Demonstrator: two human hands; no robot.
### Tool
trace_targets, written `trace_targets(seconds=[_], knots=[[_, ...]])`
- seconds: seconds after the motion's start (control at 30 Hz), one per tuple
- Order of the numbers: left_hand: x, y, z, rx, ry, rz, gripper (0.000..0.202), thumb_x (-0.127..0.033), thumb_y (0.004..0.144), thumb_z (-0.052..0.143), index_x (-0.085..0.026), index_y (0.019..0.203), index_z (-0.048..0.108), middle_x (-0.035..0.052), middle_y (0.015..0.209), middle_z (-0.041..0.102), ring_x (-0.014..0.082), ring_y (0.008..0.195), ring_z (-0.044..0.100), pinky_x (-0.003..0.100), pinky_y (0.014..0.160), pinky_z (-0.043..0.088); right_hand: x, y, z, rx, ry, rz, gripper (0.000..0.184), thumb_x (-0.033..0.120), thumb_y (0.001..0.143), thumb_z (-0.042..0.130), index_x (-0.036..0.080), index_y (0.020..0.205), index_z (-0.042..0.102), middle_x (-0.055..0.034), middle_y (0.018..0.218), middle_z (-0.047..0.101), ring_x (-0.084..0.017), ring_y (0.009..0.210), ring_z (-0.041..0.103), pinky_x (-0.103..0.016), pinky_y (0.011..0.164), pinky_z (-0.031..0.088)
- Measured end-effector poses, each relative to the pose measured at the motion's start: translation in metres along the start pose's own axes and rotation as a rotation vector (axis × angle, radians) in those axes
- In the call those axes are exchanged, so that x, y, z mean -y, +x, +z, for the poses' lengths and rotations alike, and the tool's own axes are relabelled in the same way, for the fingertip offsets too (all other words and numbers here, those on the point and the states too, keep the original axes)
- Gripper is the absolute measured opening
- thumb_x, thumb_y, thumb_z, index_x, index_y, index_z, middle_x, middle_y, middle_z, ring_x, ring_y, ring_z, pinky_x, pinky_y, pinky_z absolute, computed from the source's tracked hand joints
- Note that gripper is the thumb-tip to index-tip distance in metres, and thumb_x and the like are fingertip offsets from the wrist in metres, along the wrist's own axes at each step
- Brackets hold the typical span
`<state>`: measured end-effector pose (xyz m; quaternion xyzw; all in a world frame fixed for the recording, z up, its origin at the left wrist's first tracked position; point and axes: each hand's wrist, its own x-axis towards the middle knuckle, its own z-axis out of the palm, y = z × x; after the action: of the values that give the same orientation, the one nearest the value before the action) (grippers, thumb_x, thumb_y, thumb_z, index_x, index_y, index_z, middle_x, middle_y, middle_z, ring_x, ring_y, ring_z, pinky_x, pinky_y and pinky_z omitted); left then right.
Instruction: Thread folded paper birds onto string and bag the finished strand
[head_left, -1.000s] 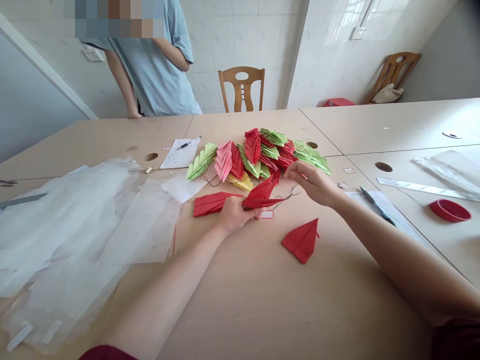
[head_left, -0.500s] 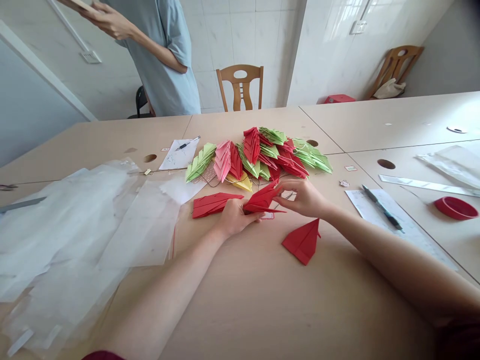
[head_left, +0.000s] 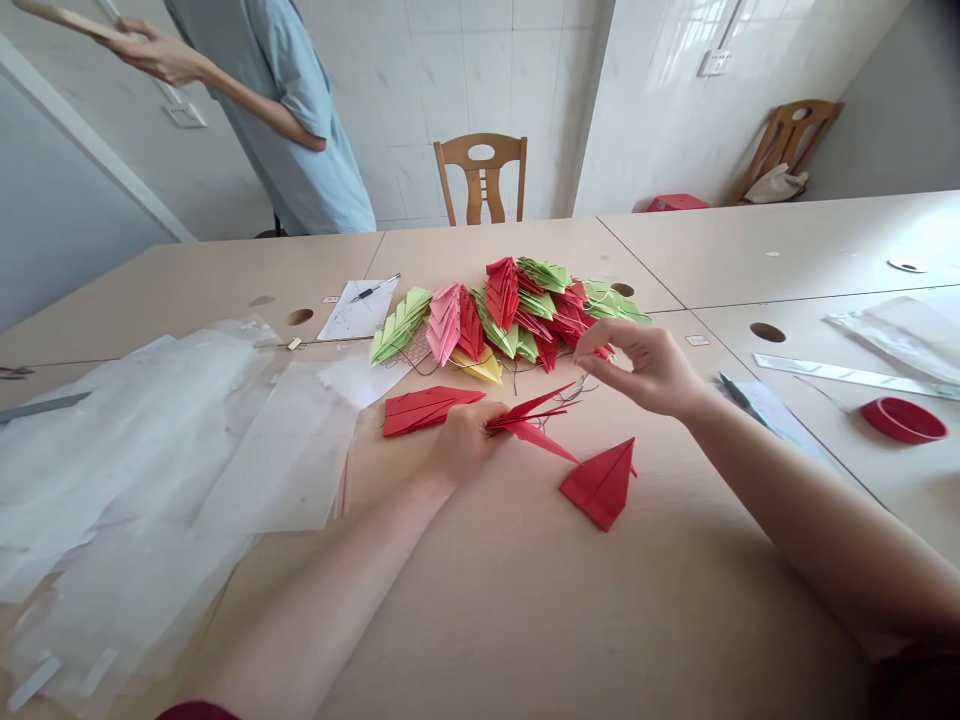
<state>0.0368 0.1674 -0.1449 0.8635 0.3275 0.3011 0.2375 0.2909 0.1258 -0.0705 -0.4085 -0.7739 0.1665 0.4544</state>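
My left hand (head_left: pixel 466 438) is closed around one end of a red folded paper piece (head_left: pixel 536 432), whose pointed layers fan out to the right. Apart from it, my right hand (head_left: pixel 646 366) is raised with thumb and fingers pinched. Whatever those fingers hold, if anything, is too small to make out. Another red folded paper (head_left: pixel 426 410) lies just behind my left hand, and a loose red paper piece (head_left: pixel 601 486) rests in front on the table. Beyond both hands is a pile of pleated papers, green (head_left: pixel 401 325), pink (head_left: pixel 445 318), red (head_left: pixel 501 292) and yellow (head_left: pixel 482 366), with thin strings.
Translucent plastic bags (head_left: pixel 135 460) cover the left of the table. A sheet with a pen (head_left: pixel 367 292) lies at the back. On the right are another pen (head_left: pixel 744 400), a ruler (head_left: pixel 855 374) and a red tape roll (head_left: pixel 904 420). A person (head_left: pixel 292 130) stands beyond the table.
My right hand has let go of the red paper and moved right and up. The paper in my left hand has turned, showing its layered edges. The other person has shifted left.
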Motion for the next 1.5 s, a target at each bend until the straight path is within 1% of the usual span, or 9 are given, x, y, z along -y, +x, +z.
trace_targets(seconds=[0.1,0.23,0.43,0.73,0.9,1.0,1.1,1.3,1.5], knots=[[0.000,-0.001,0.002,-0.044,0.072,0.026,0.014,-0.010,0.078,0.056,-0.017,0.069,0.063,-0.0032,0.058,0.054,0.0102,0.054,0.044,0.023,0.054,0.030,0.010,0.000,0.005,0.178,-0.082,-0.183,0.013,0.032,0.084,0.067,0.020,0.089,0.066,-0.0054,0.090,0.067,-0.019,0.085,0.062,-0.035,0.076,0.049],[0.000,-0.001,0.003,-0.065,0.081,0.030,0.011,-0.012,0.079,0.058,-0.017,0.074,0.066,-0.0015,0.063,0.060,0.0115,0.057,0.050,0.023,0.055,0.035,0.012,-0.002,0.013,0.249,-0.290,-0.319,0.008,0.029,0.088,0.064,0.022,0.089,0.066,-0.0031,0.087,0.069,-0.019,0.086,0.062,-0.036,0.082,0.046],[-0.003,0.000,0.005,-0.183,-0.102,-0.014,0.023,-0.016,0.084,0.056,-0.021,0.104,0.068,0.0016,0.096,0.073,0.0151,0.080,0.068,0.023,0.066,0.054,0.003,-0.004,0.015,0.197,-0.487,-0.358,0.011,0.022,0.092,0.056,0.021,0.085,0.065,-0.0013,0.087,0.071,-0.017,0.086,0.062,-0.035,0.084,0.044],[0.001,0.001,0.007,-0.247,-0.101,-0.009,0.033,-0.015,0.088,0.049,-0.023,0.120,0.057,0.0053,0.109,0.068,0.0150,0.089,0.069,0.024,0.067,0.058,0.001,-0.007,0.024,0.101,-0.746,-0.488,0.018,0.011,0.092,0.051,0.022,0.083,0.062,0.0006,0.081,0.069,-0.015,0.082,0.059,-0.035,0.091,0.042],[-0.001,0.001,0.000,-0.362,-0.040,0.151,0.035,-0.018,0.087,0.048,-0.019,0.121,0.050,0.0111,0.122,0.057,0.0232,0.117,0.054,0.042,0.099,0.047,-0.007,-0.009,0.027,-0.054,-0.801,-0.537,0.016,0.010,0.088,0.056,0.024,0.084,0.062,0.0012,0.086,0.070,-0.015,0.083,0.058,-0.037,0.094,0.043],[-0.005,-0.001,-0.003,-0.330,-0.075,0.146,0.033,-0.027,0.089,0.048,-0.019,0.121,0.051,0.0112,0.118,0.056,0.0234,0.109,0.055,0.042,0.096,0.045,-0.014,-0.012,0.030,-0.086,-0.758,-0.517,0.018,0.011,0.088,0.057,0.028,0.087,0.064,0.0011,0.092,0.069,-0.017,0.086,0.059,-0.039,0.092,0.043],[-0.005,0.000,-0.003,-0.294,-0.289,-0.036,0.035,-0.038,0.093,0.046,-0.019,0.122,0.051,0.0109,0.112,0.058,0.0186,0.093,0.058,0.033,0.082,0.048,-0.022,-0.017,0.033,-0.147,-0.727,-0.505,0.021,0.014,0.087,0.059,0.034,0.090,0.066,0.0018,0.089,0.068,-0.018,0.084,0.059,-0.040,0.087,0.043],[-0.003,0.005,-0.003,-0.020,-0.766,-0.260,0.055,-0.042,0.085,0.063,-0.022,0.130,0.040,0.0052,0.093,0.068,0.0111,0.065,0.059,0.023,0.061,0.045,-0.031,-0.031,0.041,-0.125,-0.719,-0.412,0.028,0.016,0.088,0.059,0.039,0.102,0.065,0.0021,0.077,0.063,-0.016,0.074,0.056,-0.038,0.079,0.038],[-0.004,0.007,0.003,-0.210,-0.782,-0.286,0.059,-0.034,0.075,0.075,-0.018,0.123,0.045,0.0042,0.081,0.072,0.0176,0.073,0.069,0.031,0.072,0.054,-0.012,-0.026,0.063,-0.063,-0.468,-0.100,0.009,0.021,0.088,0.055,0.021,0.094,0.062,-0.0055,0.088,0.063,-0.018,0.076,0.056,-0.034,0.072,0.042]])
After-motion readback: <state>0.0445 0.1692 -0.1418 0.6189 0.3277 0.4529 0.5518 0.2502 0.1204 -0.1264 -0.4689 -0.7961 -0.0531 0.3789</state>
